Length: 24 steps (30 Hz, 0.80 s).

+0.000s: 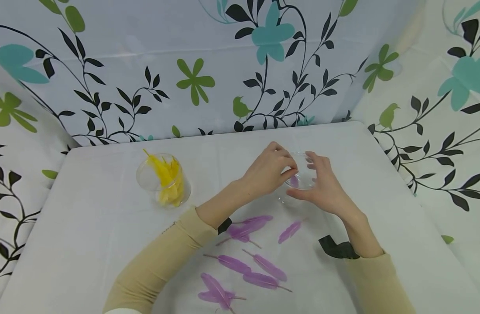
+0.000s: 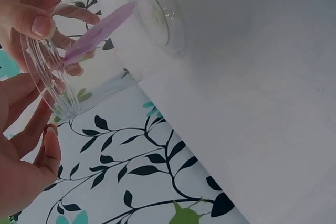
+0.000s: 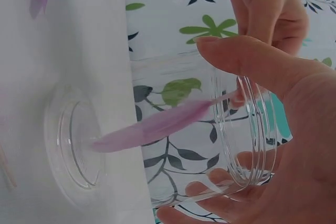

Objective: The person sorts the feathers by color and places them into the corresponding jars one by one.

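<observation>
A clear plastic jar (image 1: 305,171) stands upright on the white table, its ringed neck (image 3: 251,135) showing in the right wrist view. My right hand (image 1: 329,188) holds it near the neck, thumb on one side and fingers curved round the other. Over the mouth is my left hand (image 1: 268,169), its thumb and fingertips pinched together at the quill end of a purple feather (image 3: 152,127). That feather slants down inside the jar, its soft tip near the base; the fingers partly hide its quill.
Several purple feathers (image 1: 259,281) lie spread on the white table (image 1: 106,244) in front of me. At the left stands another clear jar (image 1: 186,192) full of yellow feathers (image 1: 169,179), with a clear round lid (image 1: 145,176) beside it. Patterned cloth hangs behind.
</observation>
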Each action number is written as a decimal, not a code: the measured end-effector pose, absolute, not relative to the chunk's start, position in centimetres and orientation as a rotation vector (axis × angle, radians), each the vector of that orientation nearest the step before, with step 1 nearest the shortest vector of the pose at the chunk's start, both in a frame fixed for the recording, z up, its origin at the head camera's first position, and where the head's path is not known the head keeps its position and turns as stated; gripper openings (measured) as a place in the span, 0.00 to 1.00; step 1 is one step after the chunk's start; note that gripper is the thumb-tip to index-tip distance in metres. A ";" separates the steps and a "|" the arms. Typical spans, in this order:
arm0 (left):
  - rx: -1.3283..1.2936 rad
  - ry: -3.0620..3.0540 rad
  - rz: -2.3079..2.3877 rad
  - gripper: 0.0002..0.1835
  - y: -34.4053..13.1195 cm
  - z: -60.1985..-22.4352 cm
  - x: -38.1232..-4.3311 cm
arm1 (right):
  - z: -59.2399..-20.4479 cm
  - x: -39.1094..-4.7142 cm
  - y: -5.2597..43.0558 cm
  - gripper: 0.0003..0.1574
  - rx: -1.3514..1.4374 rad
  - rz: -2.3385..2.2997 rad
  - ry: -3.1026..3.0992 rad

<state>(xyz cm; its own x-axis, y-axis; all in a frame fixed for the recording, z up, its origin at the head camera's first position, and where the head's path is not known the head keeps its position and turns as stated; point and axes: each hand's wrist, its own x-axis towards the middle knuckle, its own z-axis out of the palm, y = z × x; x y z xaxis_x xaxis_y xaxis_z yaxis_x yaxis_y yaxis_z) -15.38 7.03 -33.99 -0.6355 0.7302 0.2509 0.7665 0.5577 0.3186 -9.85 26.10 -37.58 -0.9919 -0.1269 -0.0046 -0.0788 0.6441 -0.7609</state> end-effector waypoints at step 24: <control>-1.110 -2.877 -0.854 0.05 -1.8 -37.1 -12.5 | -37.5 -9.9 25.9 0.70 -0.148 -1.251 2.810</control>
